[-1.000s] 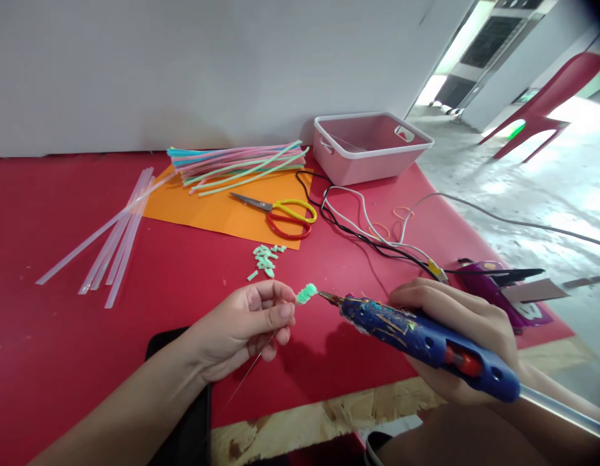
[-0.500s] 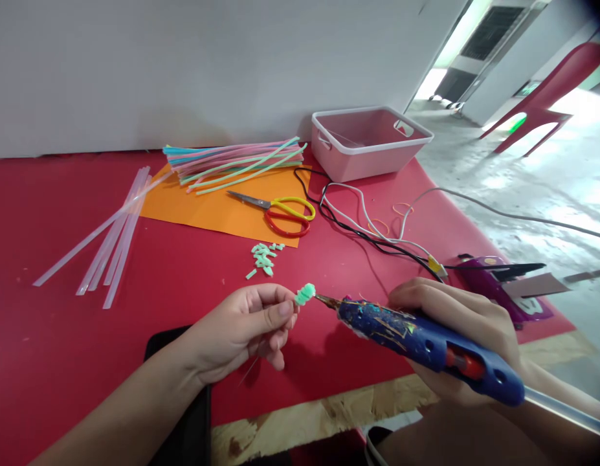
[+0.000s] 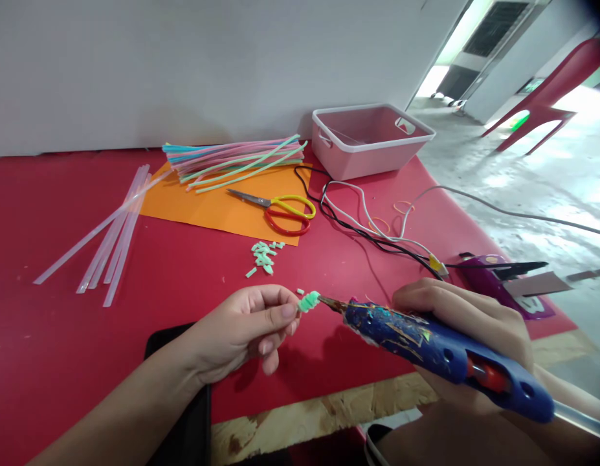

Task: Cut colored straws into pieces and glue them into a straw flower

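Observation:
My left hand is closed, pinching a small mint-green cluster of short bits between thumb and forefinger. How the cluster is supported inside the fingers is hidden. My right hand wraps round a worn blue hot glue gun, smeared with dried glue and coloured scraps. A clear glue stick sticks out of its back end. The nozzle tip touches or nearly touches the cluster's right side. Just behind the cluster lies one loose green bit, and farther back is a small pile of cut green bits.
Scissors and bundled pipe cleaners lie on orange paper. Clear glue sticks are at left, a pink basket behind. Cables cross the right side near a purple tool. A black flat object lies under my left forearm.
The cluster and my left fingertips have shifted slightly right and down. The glue gun has moved right and slightly down too. A loose green bit now shows behind the cluster.

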Motion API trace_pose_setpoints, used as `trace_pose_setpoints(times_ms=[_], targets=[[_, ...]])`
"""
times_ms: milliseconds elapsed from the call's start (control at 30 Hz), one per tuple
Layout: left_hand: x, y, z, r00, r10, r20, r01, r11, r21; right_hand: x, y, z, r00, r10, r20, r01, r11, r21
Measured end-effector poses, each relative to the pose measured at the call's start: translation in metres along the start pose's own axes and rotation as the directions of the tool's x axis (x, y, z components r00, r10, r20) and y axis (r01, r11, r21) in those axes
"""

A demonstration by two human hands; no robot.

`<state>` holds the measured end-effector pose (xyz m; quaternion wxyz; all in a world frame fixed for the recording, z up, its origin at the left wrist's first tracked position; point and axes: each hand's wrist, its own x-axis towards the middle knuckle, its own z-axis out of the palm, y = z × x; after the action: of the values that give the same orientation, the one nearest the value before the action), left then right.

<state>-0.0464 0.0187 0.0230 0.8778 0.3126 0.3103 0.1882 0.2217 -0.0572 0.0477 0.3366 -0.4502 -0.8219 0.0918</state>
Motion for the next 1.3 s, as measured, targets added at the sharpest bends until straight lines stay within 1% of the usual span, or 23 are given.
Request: trace_pose_setpoints(times_ms=[100,233,400,433,600,667,800,933,1000,1133,1300], targets=[[-0.0007,0.0010,-0.0001,1.000,-0.023,-0.005,0.023,1.000,-0.015,0.0004,-0.0004,-0.0013,1.000,-0.014,0.015,0.015,1.000,-0.024],[-0.0006,0.0020,0.0000,0.999,-0.048,0.013,0.048,0.998,-0.036,0.0002,0.0013,-0.0007,0.999,-0.034,0.039,0.037,0.996,-0.084],[-0.0005,0.0026,0.0000,0.998,-0.060,0.021,0.061,0.997,-0.040,-0.0020,0.0045,-0.0005,0.998,-0.057,-0.019,0.053,0.986,-0.157],[-0.0007,0.0025,0.0001,0.998,-0.062,0.027,0.063,0.997,-0.041,-0.0018,0.0046,-0.0006,0.998,-0.066,-0.015,0.062,0.983,-0.174],[-0.0022,0.0023,0.0019,0.990,-0.089,0.107,0.093,0.995,-0.029,0.0030,0.0043,0.0006,0.985,-0.160,0.059,0.168,0.965,-0.203],[-0.0030,0.0024,0.0025,0.989,-0.096,0.116,0.099,0.995,-0.023,0.0041,0.0050,0.0008,0.989,-0.136,0.061,0.146,0.969,-0.199],[-0.0038,0.0018,0.0016,0.992,-0.096,0.076,0.097,0.995,-0.007,0.0036,0.0052,-0.0002,0.997,-0.065,0.040,0.070,0.984,-0.164],[-0.0039,0.0008,0.0013,0.993,-0.093,0.077,0.092,0.996,0.010,0.0030,0.0039,-0.0006,0.994,-0.088,0.062,0.096,0.984,-0.151],[-0.0039,0.0007,0.0022,0.993,-0.089,0.084,0.089,0.996,-0.003,0.0026,0.0044,-0.0007,0.995,-0.075,0.059,0.083,0.985,-0.152],[-0.0034,0.0021,0.0047,0.996,-0.087,0.028,0.088,0.995,-0.040,0.0004,0.0062,-0.0018,1.000,-0.012,0.025,0.015,0.991,-0.134],[-0.0031,0.0044,0.0061,0.996,-0.085,-0.008,0.084,0.994,-0.065,0.0006,0.0027,-0.0028,0.999,-0.016,0.033,0.019,0.996,-0.093]])
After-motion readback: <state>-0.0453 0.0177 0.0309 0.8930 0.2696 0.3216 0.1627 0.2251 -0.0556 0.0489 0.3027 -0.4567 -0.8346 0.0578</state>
